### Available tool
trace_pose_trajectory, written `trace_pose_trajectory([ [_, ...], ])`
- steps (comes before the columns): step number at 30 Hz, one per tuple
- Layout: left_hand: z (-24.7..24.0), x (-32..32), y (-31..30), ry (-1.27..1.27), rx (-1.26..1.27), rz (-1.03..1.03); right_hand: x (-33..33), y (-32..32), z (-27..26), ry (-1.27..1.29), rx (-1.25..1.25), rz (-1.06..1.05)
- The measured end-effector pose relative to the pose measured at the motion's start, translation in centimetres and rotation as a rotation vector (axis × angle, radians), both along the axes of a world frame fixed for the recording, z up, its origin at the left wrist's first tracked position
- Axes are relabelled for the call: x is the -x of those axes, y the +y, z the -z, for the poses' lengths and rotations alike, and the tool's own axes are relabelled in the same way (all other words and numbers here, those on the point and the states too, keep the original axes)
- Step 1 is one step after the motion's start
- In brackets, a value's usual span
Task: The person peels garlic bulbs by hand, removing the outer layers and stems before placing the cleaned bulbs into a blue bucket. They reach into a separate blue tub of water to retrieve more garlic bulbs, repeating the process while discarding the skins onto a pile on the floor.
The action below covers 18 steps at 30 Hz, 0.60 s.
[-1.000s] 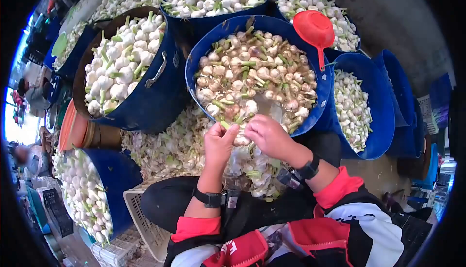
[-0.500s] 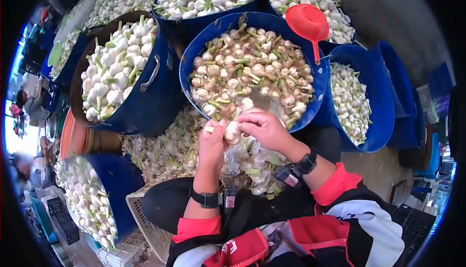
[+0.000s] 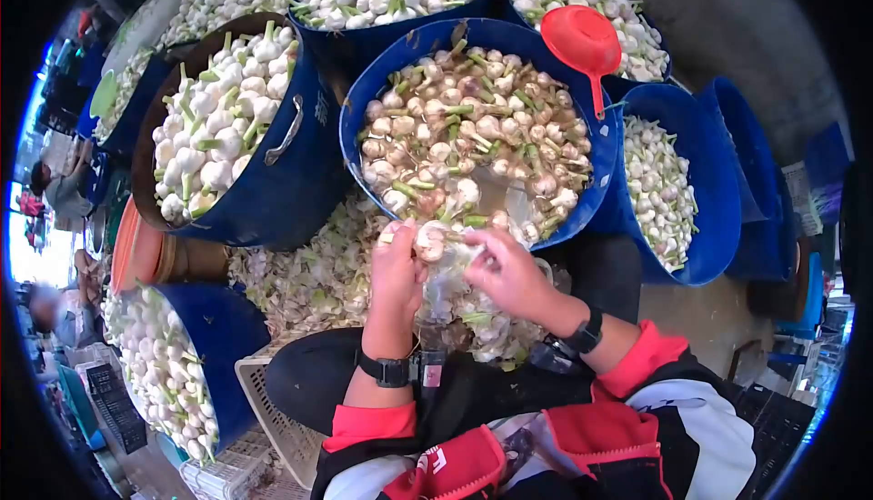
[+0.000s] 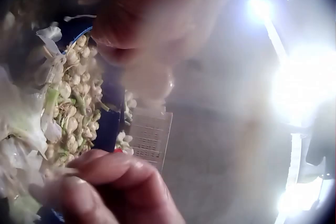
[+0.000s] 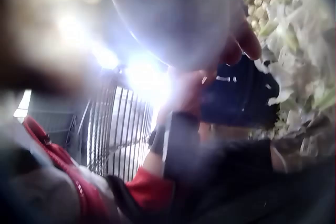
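Note:
My left hand (image 3: 395,273) grips a pale garlic bulb (image 3: 430,242) near the front rim of the blue tub (image 3: 607,168), its stem end toward the right. Beside the bulb is my right hand (image 3: 516,275), fingers curled, tips close to the stem. In the left wrist view that hand's thumb and forefinger (image 4: 89,169) pinch a blurred pale strip of garlic skin (image 4: 58,179). Unpeeled-looking garlic bulbs (image 3: 473,127) with green stems lie in brownish water in the tub. Blur covers much of the right wrist view.
A red plastic ladle (image 3: 582,41) lies over the tub's far right rim. Blue tubs of white garlic stand left (image 3: 273,186), behind and right (image 3: 714,191). Stripped skins (image 3: 314,273) pile below the hands. A pale plastic crate (image 3: 277,418) sits by the left knee.
My right hand has drawn away from the bulb toward the right. The left hand has kept the bulb at about the same spot, turned with its stem end to the right.

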State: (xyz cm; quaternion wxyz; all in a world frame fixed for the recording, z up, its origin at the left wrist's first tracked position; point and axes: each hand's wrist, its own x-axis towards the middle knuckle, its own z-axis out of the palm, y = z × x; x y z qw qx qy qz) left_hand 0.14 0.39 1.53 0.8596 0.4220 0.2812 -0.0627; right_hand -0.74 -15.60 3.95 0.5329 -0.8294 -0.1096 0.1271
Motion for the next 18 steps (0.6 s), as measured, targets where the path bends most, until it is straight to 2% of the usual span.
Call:
trace_pose_trajectory([
  [1,0.0,0.1,-0.3,-0.010,0.014,0.050,-0.7,0.4,0.5,0.002,-0.002,0.004],
  [3,-0.4,0.1,-0.6,0.011,-0.018,0.117,-1.9,1.5,1.2,-0.055,-0.217,0.070],
  [4,-0.5,0.1,-0.7,0.010,-0.013,0.111,-2.0,1.8,1.2,0.123,-0.314,0.187],
  [5,-0.5,0.1,-0.7,0.012,-0.004,0.102,-2.3,1.9,1.2,0.123,-0.317,0.186],
  [7,0.2,0.5,-0.5,0.016,0.037,0.097,-2.3,1.8,1.2,-0.229,-0.094,0.144],
  [8,0.4,0.4,-0.4,0.137,0.252,0.080,-2.1,1.3,1.2,-0.719,-0.028,0.004],
  [9,0.7,0.3,-0.2,0.256,0.469,0.056,-1.4,0.8,0.8,-0.714,-0.031,-0.005],
  [11,2.4,0.0,1.7,0.241,0.728,0.034,0.9,-0.3,-0.3,-0.904,-0.162,-0.396],
  [12,2.7,0.0,2.3,0.215,0.692,-0.043,1.6,-0.6,-0.2,-0.890,-0.166,-0.401],
  [13,2.8,-0.2,2.6,0.178,0.654,-0.116,1.8,-0.9,-0.2,-0.781,-0.071,-0.317],
  [14,2.1,-0.2,2.5,0.156,0.576,-0.160,1.8,-1.2,-0.3,-0.679,0.023,-0.229],
  [15,1.7,-0.2,2.1,0.153,0.574,-0.155,1.9,-1.9,0.5,-0.683,0.023,-0.225],
  [17,1.1,-0.5,0.8,0.117,0.176,-0.291,1.8,-2.4,1.6,-0.349,0.398,-0.460],
  [18,0.2,-0.5,0.0,0.093,0.059,-0.310,1.7,-2.1,1.0,-0.273,0.387,-0.366],
])
